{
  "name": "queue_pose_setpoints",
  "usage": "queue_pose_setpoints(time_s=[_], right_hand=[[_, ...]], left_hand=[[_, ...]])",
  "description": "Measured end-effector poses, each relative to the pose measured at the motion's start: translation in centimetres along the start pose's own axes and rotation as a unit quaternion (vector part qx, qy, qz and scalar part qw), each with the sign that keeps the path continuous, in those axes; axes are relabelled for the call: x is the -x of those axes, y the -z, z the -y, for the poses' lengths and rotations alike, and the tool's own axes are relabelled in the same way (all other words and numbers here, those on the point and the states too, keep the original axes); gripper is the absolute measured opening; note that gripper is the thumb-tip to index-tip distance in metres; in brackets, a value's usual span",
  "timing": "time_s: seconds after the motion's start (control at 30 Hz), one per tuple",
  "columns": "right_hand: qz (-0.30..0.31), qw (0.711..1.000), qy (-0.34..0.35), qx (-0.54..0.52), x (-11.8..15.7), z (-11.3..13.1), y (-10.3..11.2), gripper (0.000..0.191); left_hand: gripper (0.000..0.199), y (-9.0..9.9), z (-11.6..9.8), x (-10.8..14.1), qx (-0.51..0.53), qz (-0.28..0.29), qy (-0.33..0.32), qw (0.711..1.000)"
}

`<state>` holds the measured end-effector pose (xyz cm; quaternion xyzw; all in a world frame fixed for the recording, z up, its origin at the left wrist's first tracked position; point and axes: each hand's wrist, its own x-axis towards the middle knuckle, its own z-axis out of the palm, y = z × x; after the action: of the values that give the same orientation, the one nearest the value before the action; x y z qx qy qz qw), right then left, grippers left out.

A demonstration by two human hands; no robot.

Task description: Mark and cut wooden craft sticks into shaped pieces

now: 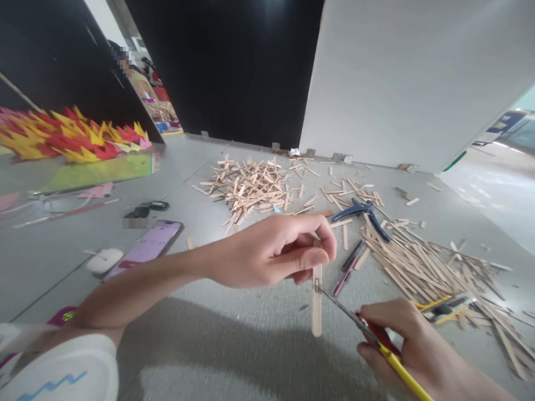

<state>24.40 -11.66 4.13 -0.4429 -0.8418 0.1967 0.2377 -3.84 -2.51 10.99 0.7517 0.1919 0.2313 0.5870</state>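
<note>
My left hand (288, 250) pinches the upper part of a flat wooden stick (317, 314) between thumb and fingers. The stick hangs upright, its rounded end down, with a small dark rectangular mark drawn on it. In my right hand (412, 334) is a cutting tool (395, 362) with a yellow and red handle. Its thin metal tip reaches the stick at the mark, just below my left fingertips. Right of the stick lie a dark pen (352, 256) and a pinkish pen (346, 275) on the grey table.
A heap of short stick pieces (251, 186) lies ahead, longer sticks (405, 264) right. Nearby are dark-blue pliers (363, 210), a yellow cutter (449, 308), a phone (146, 248), a white case (104, 260) and folded paper (71, 136). Upright panels (238, 67) stand behind; a person (140, 81) is far left.
</note>
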Motion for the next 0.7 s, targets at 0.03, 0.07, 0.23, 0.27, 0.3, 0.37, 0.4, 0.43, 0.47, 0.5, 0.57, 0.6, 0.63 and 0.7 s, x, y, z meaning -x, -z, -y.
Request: queue_pose_setpoints(time_s=[0.03,0.07,0.23,0.27,0.3,0.37,0.4,0.43,0.47,0.5,0.57,0.6,0.63,0.7], right_hand=[[-0.001,1.000,-0.002,0.003,0.1,0.0,-0.2,0.047],[-0.001,1.000,-0.006,0.008,0.2,-0.1,-0.4,0.047],[-0.037,0.998,-0.017,0.053,0.3,0.3,-1.1,0.048],[-0.053,0.997,-0.021,0.060,0.3,0.4,-1.3,0.049],[-0.072,0.995,-0.026,0.066,0.2,0.5,-1.4,0.050],[-0.111,0.991,-0.028,0.073,0.1,0.8,-1.7,0.051],[-0.122,0.989,-0.030,0.076,0.0,0.9,-1.8,0.051],[-0.124,0.989,-0.036,0.077,0.1,0.9,-1.8,0.051],[-0.117,0.989,-0.046,0.078,0.2,1.0,-1.8,0.051],[-0.105,0.990,-0.059,0.078,0.4,1.0,-1.7,0.050],[-0.072,0.992,-0.088,0.064,1.1,0.9,-1.3,0.046],[-0.061,0.993,-0.094,0.046,1.5,0.8,-1.1,0.042],[-0.055,0.993,-0.097,0.024,2.0,0.7,-0.9,0.037],[-0.066,0.992,-0.103,-0.024,3.0,0.8,-0.7,0.035]], left_hand=[[0.011,-0.1,0.0,-0.1,-0.001,-0.009,0.005,1.000],[0.010,-0.2,0.1,-0.1,0.000,-0.019,0.010,1.000],[0.022,-1.1,0.3,0.0,0.040,-0.122,0.034,0.991],[0.028,-1.4,0.3,0.1,0.047,-0.131,0.048,0.989],[0.035,-1.7,0.4,0.2,0.054,-0.130,0.066,0.988],[0.047,-2.4,0.4,0.5,0.072,-0.103,0.106,0.986],[0.051,-2.8,0.4,0.7,0.083,-0.098,0.117,0.985],[0.051,-3.2,0.5,0.8,0.093,-0.100,0.125,0.983],[0.050,-3.5,0.6,0.9,0.101,-0.106,0.127,0.981],[0.050,-3.8,0.6,1.0,0.104,-0.114,0.124,0.980],[0.049,-4.2,0.8,1.2,0.087,-0.130,0.105,0.982],[0.049,-4.2,0.8,1.2,0.070,-0.140,0.090,0.984],[0.047,-4.3,0.8,1.3,0.049,-0.147,0.072,0.985],[0.040,-4.3,0.7,1.3,0.011,-0.157,0.042,0.987]])
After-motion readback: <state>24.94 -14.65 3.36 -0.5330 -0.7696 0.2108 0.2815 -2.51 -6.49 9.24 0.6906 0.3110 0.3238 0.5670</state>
